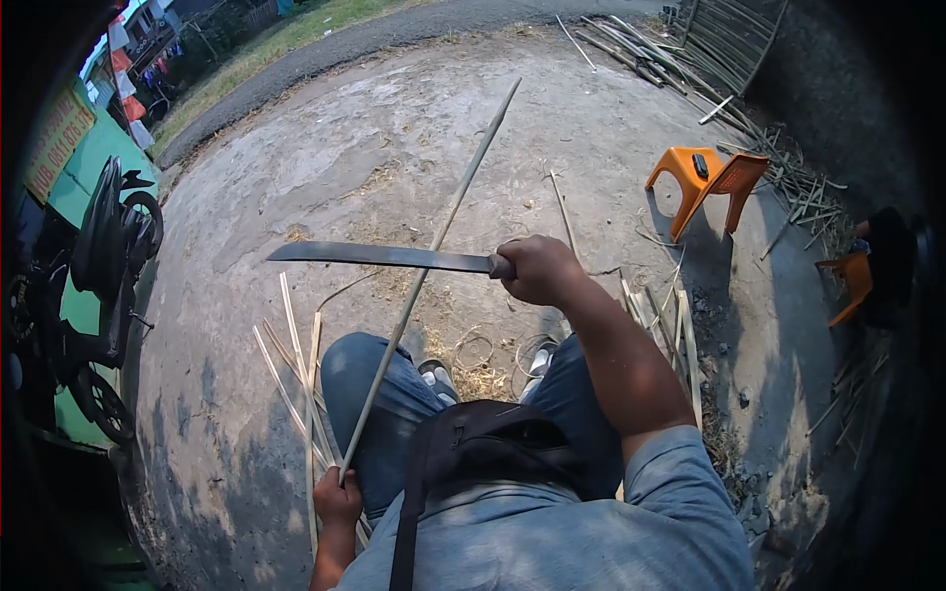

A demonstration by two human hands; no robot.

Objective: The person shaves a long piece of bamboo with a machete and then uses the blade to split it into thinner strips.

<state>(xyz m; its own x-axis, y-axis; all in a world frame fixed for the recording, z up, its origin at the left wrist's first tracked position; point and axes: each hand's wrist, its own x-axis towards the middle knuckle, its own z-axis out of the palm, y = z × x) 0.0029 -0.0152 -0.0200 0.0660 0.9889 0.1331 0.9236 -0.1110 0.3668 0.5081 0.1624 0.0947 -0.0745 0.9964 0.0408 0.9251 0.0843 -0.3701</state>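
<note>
My right hand point(542, 271) grips the handle of a machete point(379, 255), its long dark blade reaching out to the left. Closed round the lower end of a long bamboo strip point(453, 212) is my left hand point(337, 497), down beside my left thigh. The strip slants up and away from me to a pointed far end. Near its middle, the blade crosses the strip in this view. Pale split strips point(307, 379) lean by my left knee, and more cut strips point(680, 335) lie beside my right leg.
An orange plastic chair point(680, 172) with a small black object on it stands at the right front. Bamboo poles point(631, 54) and offcuts point(813, 192) lie behind it. Shavings point(483, 381) cover the ground between my feet. A motorcycle point(103, 286) is parked at left.
</note>
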